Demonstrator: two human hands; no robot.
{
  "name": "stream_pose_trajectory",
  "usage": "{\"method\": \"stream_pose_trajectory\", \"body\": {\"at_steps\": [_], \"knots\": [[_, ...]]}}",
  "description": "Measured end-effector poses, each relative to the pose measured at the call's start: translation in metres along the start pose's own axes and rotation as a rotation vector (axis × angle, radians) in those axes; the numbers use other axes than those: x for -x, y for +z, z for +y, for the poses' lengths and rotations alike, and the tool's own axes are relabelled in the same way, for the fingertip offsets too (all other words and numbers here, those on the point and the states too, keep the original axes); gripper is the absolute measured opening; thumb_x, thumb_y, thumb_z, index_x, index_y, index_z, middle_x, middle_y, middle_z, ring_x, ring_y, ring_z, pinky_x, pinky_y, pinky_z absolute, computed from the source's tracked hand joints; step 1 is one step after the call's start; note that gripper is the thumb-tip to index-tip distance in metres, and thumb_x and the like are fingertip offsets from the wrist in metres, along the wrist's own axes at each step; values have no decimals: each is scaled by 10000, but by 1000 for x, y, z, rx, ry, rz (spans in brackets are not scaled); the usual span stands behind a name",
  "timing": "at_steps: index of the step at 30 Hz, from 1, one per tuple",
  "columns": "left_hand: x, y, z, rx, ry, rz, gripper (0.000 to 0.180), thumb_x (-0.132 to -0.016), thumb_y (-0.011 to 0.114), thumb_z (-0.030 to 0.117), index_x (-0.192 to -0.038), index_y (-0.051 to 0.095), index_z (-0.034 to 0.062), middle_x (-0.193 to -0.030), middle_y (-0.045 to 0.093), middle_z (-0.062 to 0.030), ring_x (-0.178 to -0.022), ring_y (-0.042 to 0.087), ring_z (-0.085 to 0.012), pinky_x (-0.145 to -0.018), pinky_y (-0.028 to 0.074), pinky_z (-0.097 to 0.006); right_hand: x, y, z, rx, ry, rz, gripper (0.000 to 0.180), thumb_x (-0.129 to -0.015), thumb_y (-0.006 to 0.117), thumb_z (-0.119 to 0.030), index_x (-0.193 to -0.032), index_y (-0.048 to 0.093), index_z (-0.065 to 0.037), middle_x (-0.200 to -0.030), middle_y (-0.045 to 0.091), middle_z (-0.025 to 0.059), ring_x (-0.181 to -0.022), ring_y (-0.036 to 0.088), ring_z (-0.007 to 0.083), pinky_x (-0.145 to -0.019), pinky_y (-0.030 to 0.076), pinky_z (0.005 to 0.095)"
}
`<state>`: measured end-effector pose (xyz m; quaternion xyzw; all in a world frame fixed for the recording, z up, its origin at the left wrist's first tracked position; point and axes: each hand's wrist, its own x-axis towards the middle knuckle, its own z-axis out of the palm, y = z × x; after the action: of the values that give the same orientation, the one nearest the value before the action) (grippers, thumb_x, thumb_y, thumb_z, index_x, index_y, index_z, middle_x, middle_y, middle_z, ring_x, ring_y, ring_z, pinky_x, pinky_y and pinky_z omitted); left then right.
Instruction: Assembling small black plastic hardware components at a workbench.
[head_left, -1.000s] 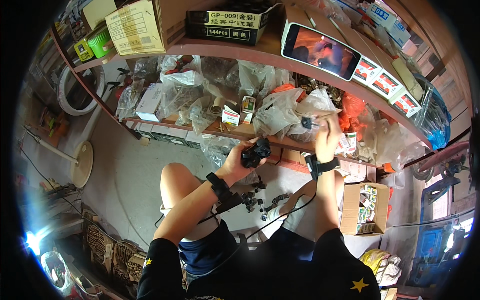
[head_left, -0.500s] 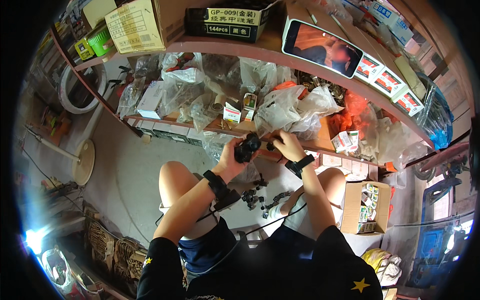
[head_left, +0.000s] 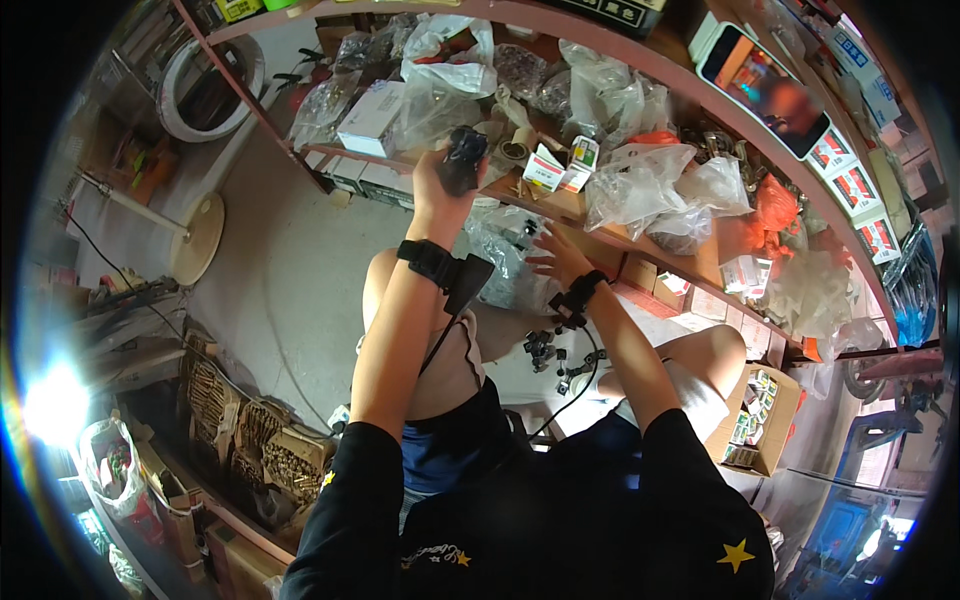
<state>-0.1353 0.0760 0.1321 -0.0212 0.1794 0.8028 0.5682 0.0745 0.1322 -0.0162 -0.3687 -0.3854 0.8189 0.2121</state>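
Note:
My left hand [head_left: 438, 182] is raised toward the lower shelf and grips a dark, rounded black part [head_left: 463, 160]. My right hand [head_left: 553, 255] hangs lower, fingers spread, holding nothing, just above a clear plastic bag [head_left: 505, 262] between my knees. Both wrists carry black bands with cables running down. Small black metal pieces [head_left: 548, 352] lie scattered on the floor between my legs.
A reddish shelf [head_left: 640, 245] carries several clear plastic bags, a white box [head_left: 371, 118] and small cartons. A phone [head_left: 765, 88] lies on the upper shelf. An open cardboard box [head_left: 760, 420] sits at my right; trays of brass parts [head_left: 250, 430] at my left.
My left hand has lifted the black part up and left toward the shelf. My right hand has let go of it and dropped back, fingers spread.

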Motion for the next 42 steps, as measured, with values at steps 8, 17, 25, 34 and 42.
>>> {"method": "stream_pose_trajectory", "body": {"at_steps": [8,17,25,34,42], "knots": [[17,-16,-25,-189,-289,0,185,-740,422,116,-867,423,-19,-887,513,-159,-802,530,-273,-722,457,-432,50,-14,-34,57,-71,-7,462,-806,432,-339,-1198,305,-132,-1083,445,112,-838,523,219,-675,431,307],[42,-31,-84,-349,-718,-52,271,-775,407,187,-935,477,-20,-889,530,-143,-826,522,-235,-677,470,-375,97,11,-59,858,-628,117,302,-739,541,-102,-1011,457,0,-755,539,35,-605,498,62,-535,395,192],[45,-21,-98,-395,-684,-5,257,-774,415,207,-940,474,20,-904,532,-119,-826,524,-226,-723,450,-407,107,15,-67,716,-728,66,330,-683,510,-5,-995,404,-12,-891,496,82,-832,467,132,-744,363,236],[41,-17,-104,-308,-742,-1,290,-765,421,206,-980,439,13,-976,493,-144,-858,510,-272,-671,461,-380,145,25,-107,815,-959,419,247,-700,500,-42,-948,492,-38,-604,417,-8,-517,360,40,-454,282,171],[42,-19,-104,-71,-762,-139,372,-755,450,233,-1040,409,-3,-996,493,-157,-934,484,-269,-710,434,-324,340,54,-204,491,-1772,692,664,-730,342,-591,-1051,430,-16,-1108,393,221,-940,463,202,-750,418,312]]}}
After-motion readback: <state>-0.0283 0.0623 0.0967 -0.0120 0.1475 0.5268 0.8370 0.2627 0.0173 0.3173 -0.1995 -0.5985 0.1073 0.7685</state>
